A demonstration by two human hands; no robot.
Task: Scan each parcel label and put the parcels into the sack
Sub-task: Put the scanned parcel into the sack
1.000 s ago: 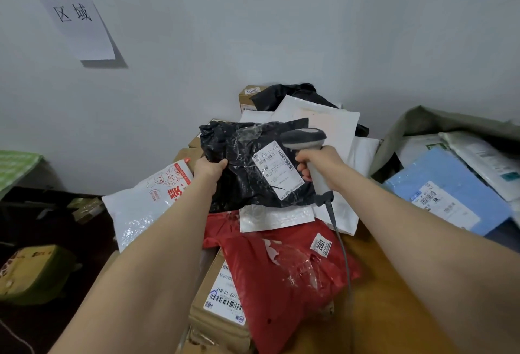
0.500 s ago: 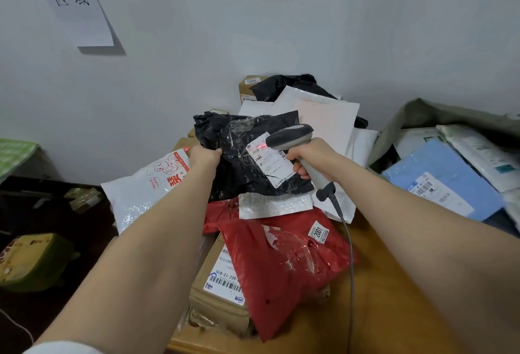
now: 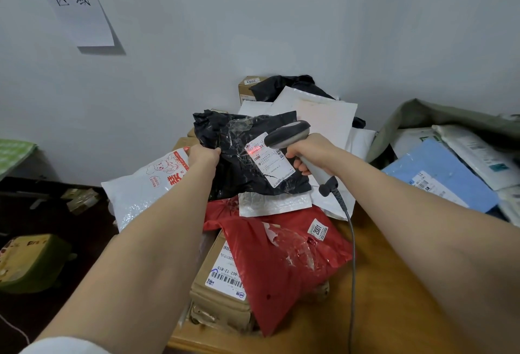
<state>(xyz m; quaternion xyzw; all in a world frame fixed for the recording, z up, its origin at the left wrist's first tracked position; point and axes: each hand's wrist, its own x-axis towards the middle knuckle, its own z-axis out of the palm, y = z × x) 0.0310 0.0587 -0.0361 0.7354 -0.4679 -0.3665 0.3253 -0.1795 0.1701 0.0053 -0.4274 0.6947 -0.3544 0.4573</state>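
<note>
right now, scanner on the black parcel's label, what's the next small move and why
Probably carry the black parcel right toward the sack: the scanner throws red light on its label, the left hand grips its edge, and the sack stands open.

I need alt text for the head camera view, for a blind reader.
A person's left hand grips a black parcel while the right hand holds a corded scanner, its red light on the parcel's white label. Below lie a red parcel and a cardboard box; a grey-green sack with parcels is at right.
</note>
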